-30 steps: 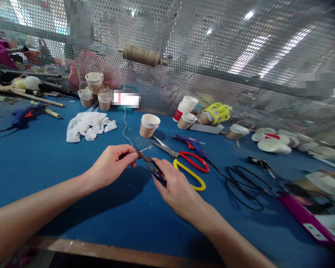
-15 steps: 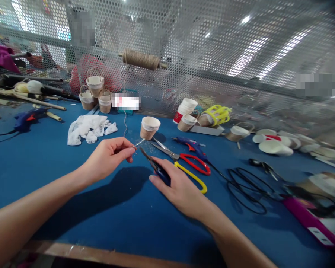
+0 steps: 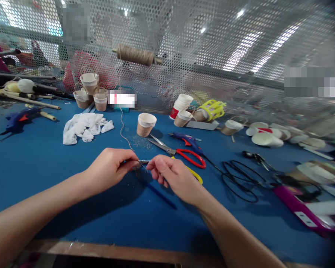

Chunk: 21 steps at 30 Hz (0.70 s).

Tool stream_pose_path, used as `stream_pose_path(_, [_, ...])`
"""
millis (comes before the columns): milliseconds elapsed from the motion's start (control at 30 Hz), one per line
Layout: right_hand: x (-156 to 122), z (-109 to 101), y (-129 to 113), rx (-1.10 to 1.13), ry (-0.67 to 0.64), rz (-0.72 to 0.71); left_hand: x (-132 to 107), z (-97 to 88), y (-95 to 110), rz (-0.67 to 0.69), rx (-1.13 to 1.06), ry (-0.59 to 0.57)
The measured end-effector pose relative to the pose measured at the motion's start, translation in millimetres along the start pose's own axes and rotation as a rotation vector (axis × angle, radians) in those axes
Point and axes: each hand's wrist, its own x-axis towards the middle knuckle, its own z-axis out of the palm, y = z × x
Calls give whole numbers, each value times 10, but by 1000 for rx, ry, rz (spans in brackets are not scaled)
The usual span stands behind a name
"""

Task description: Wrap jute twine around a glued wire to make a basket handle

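A thin, light twisted strand [image 3: 144, 162], possibly wire with twine, is stretched between my two hands. My left hand [image 3: 114, 167] pinches its left end between thumb and fingers. My right hand [image 3: 173, 175] is closed at its right end, fingers curled. Twine [image 3: 123, 130] runs from behind down to my left fingers. Below the hands lie pliers with blue handles [image 3: 159, 194], their jaws partly covered by my fingers. Scissors [image 3: 167, 149] with red and yellow handles are just beyond my right hand, which covers part of the yellow one. A small burlap-covered cup [image 3: 146, 125] stands upright behind them.
A spool of twine [image 3: 135, 55] hangs on the perforated metal screen. Glue guns [image 3: 188, 142] lie right and left. White cloth scraps [image 3: 83, 126], small handled baskets [image 3: 89, 83], stacked paper cups [image 3: 181, 105], a black cable [image 3: 240, 178] and a purple power strip [image 3: 296, 208] surround the work area.
My right hand has let go of the pliers, which now lie on the table, and has closed at the strand's right end. My left hand has come slightly lower and nearer.
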Motion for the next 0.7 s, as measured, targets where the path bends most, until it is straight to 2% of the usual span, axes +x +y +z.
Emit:
stream_pose_path(133, [-22,14,-14,66,-76,39,-30,80,-9,180,282,-9])
stream_pose_path(300, [-34,31,14,-58,-59,-58,-47,116,-45,216,347,-65])
stream_pose_path(400, [-39,18,-2,-182,-34,-152,-35,96,-45,161,260,-118])
stream_pose_path(533, [-54,7,-10,-258,-34,-237,-11,38,1,73,40,-178])
stream_pose_path(700, [-93,0,-16,-177,-66,-215,-8,-44,46,-37,-209,-296])
